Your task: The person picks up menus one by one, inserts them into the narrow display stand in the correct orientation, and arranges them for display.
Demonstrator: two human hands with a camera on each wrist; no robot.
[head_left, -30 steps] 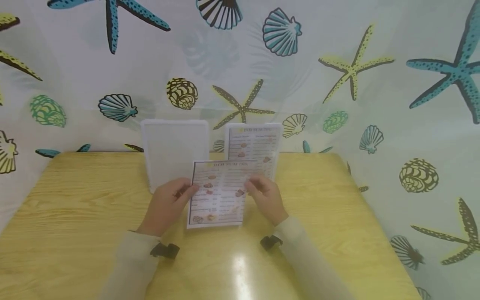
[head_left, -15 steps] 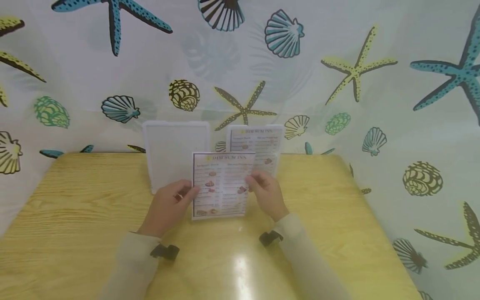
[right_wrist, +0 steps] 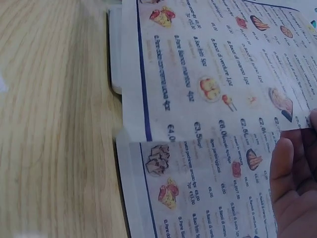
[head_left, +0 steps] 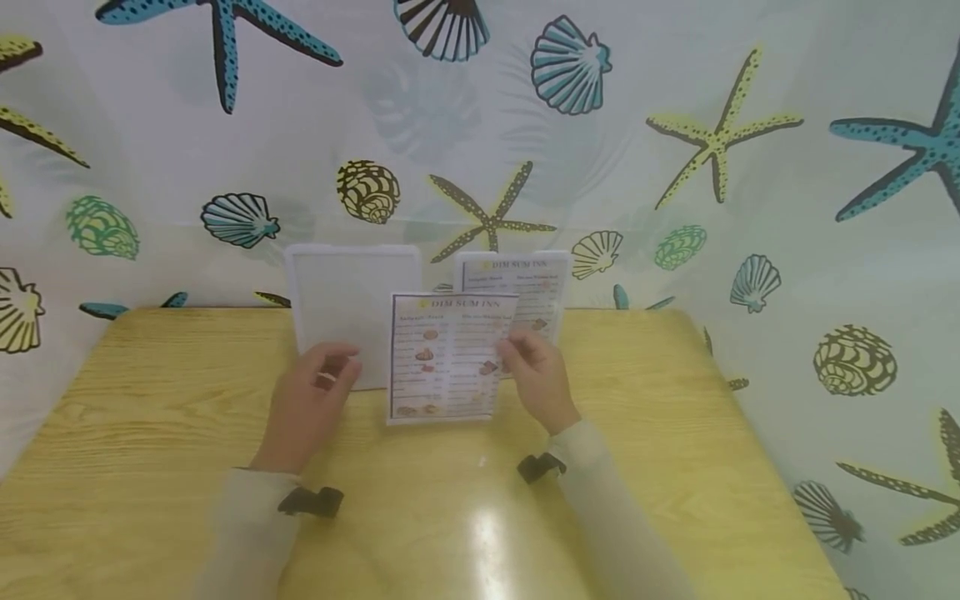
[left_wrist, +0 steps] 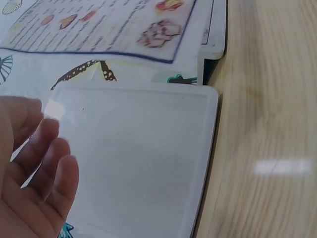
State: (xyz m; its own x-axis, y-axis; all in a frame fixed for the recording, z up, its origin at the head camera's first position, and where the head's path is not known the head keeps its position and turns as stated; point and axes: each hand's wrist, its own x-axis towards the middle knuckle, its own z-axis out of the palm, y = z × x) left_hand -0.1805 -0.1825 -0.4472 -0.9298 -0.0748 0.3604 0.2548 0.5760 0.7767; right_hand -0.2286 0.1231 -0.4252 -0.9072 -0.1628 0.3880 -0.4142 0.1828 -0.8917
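left hand [head_left: 307,404] released, before white panel [head_left: 341,304] | right hand [head_left: 542,382] pinching menu sheet [head_left: 448,362] by its edge

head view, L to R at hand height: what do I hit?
Left hand → held menu → right hand. Left out for overlap: white board, rear menu.

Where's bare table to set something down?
Bare table: left of left hand and board; right of right hand and rear menu; between the sleeves, nearer than the sheet. Crowded: back centre, where sheet overlaps board and rear menu in head view.
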